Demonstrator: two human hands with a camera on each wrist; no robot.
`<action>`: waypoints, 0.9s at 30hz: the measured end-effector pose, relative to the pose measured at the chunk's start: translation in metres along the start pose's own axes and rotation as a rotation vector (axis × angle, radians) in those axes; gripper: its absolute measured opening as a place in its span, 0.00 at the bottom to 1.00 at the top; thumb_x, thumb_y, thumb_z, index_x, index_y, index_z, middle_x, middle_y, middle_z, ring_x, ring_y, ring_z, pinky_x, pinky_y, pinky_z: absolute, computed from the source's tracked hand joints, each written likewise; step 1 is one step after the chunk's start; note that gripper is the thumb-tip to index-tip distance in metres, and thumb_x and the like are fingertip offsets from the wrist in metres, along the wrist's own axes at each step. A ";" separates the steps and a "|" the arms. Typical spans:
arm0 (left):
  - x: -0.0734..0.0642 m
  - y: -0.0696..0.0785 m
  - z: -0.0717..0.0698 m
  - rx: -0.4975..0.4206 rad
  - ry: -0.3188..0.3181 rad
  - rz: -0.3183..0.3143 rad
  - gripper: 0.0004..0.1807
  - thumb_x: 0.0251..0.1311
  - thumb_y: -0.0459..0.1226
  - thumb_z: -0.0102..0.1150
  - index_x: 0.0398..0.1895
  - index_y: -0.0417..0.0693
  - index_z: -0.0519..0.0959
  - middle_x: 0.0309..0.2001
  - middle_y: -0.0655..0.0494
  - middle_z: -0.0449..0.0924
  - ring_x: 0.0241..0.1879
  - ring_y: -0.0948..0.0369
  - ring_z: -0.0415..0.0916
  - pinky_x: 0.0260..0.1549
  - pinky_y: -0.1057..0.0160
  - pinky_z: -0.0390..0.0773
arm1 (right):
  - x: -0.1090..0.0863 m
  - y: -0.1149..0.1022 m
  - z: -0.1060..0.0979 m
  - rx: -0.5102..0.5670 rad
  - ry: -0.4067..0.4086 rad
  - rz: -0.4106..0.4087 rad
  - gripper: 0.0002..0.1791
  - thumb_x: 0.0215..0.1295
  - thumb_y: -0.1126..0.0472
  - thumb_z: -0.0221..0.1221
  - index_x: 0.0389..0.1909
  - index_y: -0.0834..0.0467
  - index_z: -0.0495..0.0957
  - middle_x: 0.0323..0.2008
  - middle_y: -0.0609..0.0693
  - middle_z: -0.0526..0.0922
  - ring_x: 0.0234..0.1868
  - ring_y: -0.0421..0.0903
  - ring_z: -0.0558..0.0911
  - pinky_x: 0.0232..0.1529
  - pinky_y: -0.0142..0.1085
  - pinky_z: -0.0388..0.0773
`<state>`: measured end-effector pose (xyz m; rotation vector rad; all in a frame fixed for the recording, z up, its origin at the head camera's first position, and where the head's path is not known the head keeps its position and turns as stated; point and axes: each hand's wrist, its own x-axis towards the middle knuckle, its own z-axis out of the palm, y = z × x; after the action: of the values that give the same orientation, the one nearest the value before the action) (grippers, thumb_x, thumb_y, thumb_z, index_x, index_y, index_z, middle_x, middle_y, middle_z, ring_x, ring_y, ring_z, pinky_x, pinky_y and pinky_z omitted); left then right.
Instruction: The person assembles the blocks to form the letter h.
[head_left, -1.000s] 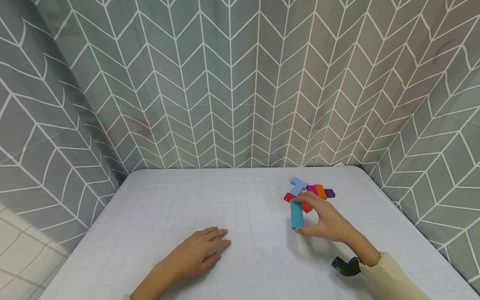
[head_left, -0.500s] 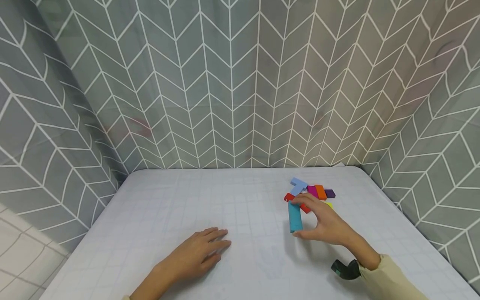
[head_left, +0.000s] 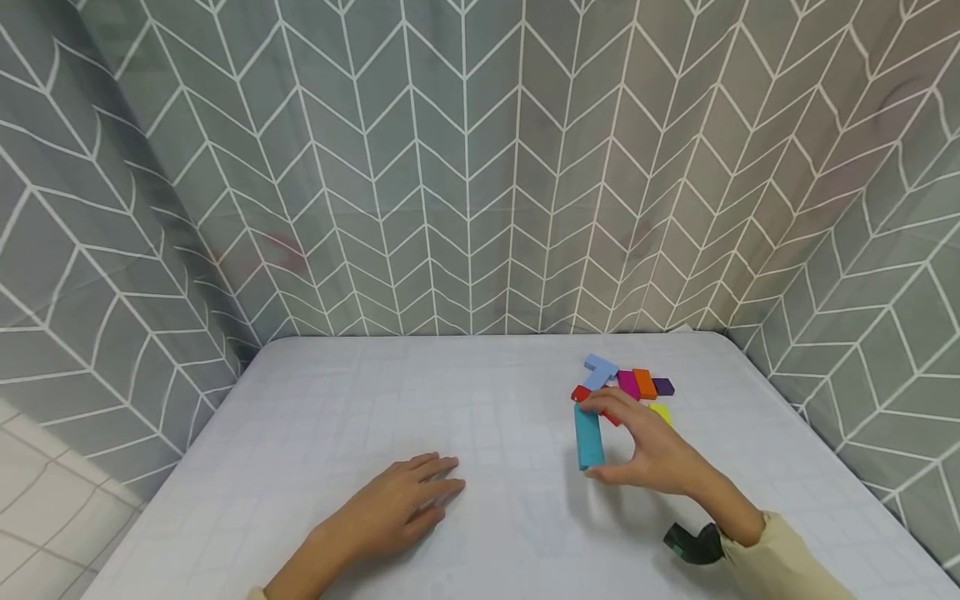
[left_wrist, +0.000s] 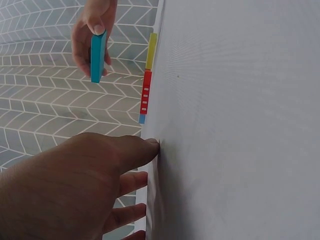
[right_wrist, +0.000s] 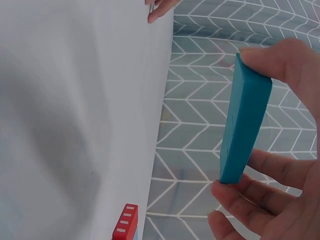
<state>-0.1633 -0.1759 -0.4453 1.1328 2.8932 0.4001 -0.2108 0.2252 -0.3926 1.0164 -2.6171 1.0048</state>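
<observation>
1. The right hand (head_left: 660,446) has its grip clamped on a teal block (head_left: 589,437), above the desk (head_left: 510,533), nearer its right edge.
2. The left hand (head_left: 392,506) lies there, fingers apart.
3. Coloured blocks (head_left: 644,384) sit toward the far right corner.

The person wears a pale cream cloth, slightly yellowish; the right sleeve (head_left: 783,560) begins well behind the fingers of the right hand (head_left: 654,446), past the bare wrist. Its cloth looks a little loose, and its edge goes rounded about the forearm. Just beside this edge, on the thumb's side and well back from the fingertips, there is a dark, nearly black device (head_left: 699,550), short and bent in its shape, with a small green mark (head_left: 678,547) on its end. Far behind the fingers of the left hand (head_left: 393,508), only a small piece of the left sleeve (head_left: 257,594) is seen, in similar cream
</observation>
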 end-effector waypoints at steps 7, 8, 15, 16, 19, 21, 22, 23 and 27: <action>0.000 0.001 0.000 -0.001 -0.010 -0.015 0.22 0.75 0.45 0.59 0.70 0.59 0.79 0.74 0.56 0.69 0.73 0.50 0.63 0.67 0.41 0.68 | -0.001 -0.005 0.003 -0.002 -0.018 0.016 0.40 0.49 0.50 0.81 0.65 0.49 0.76 0.65 0.46 0.74 0.65 0.53 0.74 0.56 0.60 0.79; 0.001 0.001 -0.001 0.000 -0.008 -0.013 0.22 0.75 0.44 0.59 0.70 0.59 0.79 0.74 0.56 0.69 0.73 0.50 0.64 0.66 0.41 0.68 | -0.002 -0.006 0.004 -0.004 -0.020 0.016 0.41 0.49 0.49 0.81 0.65 0.48 0.76 0.65 0.46 0.75 0.64 0.52 0.75 0.56 0.60 0.79; 0.001 0.004 -0.004 0.000 0.014 0.008 0.21 0.75 0.44 0.60 0.69 0.58 0.79 0.73 0.54 0.71 0.72 0.49 0.65 0.65 0.41 0.70 | -0.002 -0.011 0.008 -0.004 -0.035 -0.030 0.41 0.50 0.49 0.81 0.66 0.49 0.75 0.66 0.43 0.73 0.63 0.46 0.75 0.56 0.55 0.81; 0.001 0.004 -0.004 -0.001 0.014 0.009 0.21 0.75 0.44 0.60 0.69 0.57 0.79 0.73 0.54 0.71 0.72 0.49 0.65 0.65 0.41 0.70 | -0.002 -0.011 0.009 0.000 -0.034 -0.035 0.41 0.50 0.49 0.81 0.66 0.49 0.75 0.66 0.42 0.73 0.63 0.46 0.75 0.56 0.54 0.81; 0.002 0.003 -0.003 -0.001 0.014 0.010 0.21 0.75 0.44 0.60 0.69 0.58 0.79 0.73 0.54 0.71 0.72 0.49 0.65 0.66 0.41 0.69 | -0.003 -0.013 0.011 0.002 -0.031 -0.044 0.41 0.50 0.49 0.81 0.66 0.49 0.75 0.66 0.42 0.72 0.63 0.45 0.75 0.55 0.53 0.82; 0.002 0.003 -0.003 0.001 0.011 0.008 0.21 0.75 0.44 0.60 0.69 0.58 0.79 0.73 0.54 0.71 0.72 0.49 0.65 0.65 0.41 0.69 | -0.002 -0.014 0.013 0.010 -0.035 -0.046 0.41 0.50 0.49 0.81 0.65 0.49 0.75 0.66 0.43 0.72 0.63 0.46 0.75 0.55 0.52 0.82; 0.002 0.003 -0.002 0.001 0.006 0.002 0.21 0.75 0.44 0.60 0.69 0.58 0.79 0.73 0.54 0.71 0.72 0.49 0.65 0.66 0.41 0.69 | -0.002 -0.015 0.013 0.011 -0.038 -0.045 0.41 0.50 0.48 0.80 0.65 0.49 0.75 0.66 0.43 0.73 0.63 0.46 0.75 0.55 0.52 0.82; 0.002 0.003 -0.002 0.001 0.003 -0.002 0.21 0.75 0.44 0.60 0.69 0.58 0.79 0.73 0.54 0.70 0.72 0.49 0.65 0.66 0.41 0.69 | -0.002 -0.016 0.014 0.014 -0.041 -0.045 0.41 0.50 0.48 0.81 0.65 0.49 0.75 0.66 0.43 0.73 0.63 0.46 0.75 0.55 0.51 0.82; 0.002 0.003 -0.002 0.004 -0.008 -0.017 0.21 0.75 0.45 0.59 0.69 0.59 0.79 0.73 0.55 0.70 0.73 0.49 0.64 0.67 0.41 0.68 | -0.002 -0.018 0.017 0.029 -0.056 -0.032 0.41 0.50 0.47 0.81 0.65 0.50 0.75 0.66 0.43 0.73 0.64 0.46 0.73 0.55 0.53 0.82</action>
<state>-0.1629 -0.1733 -0.4429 1.1076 2.8961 0.3880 -0.1961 0.2057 -0.3970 1.1048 -2.6295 1.0248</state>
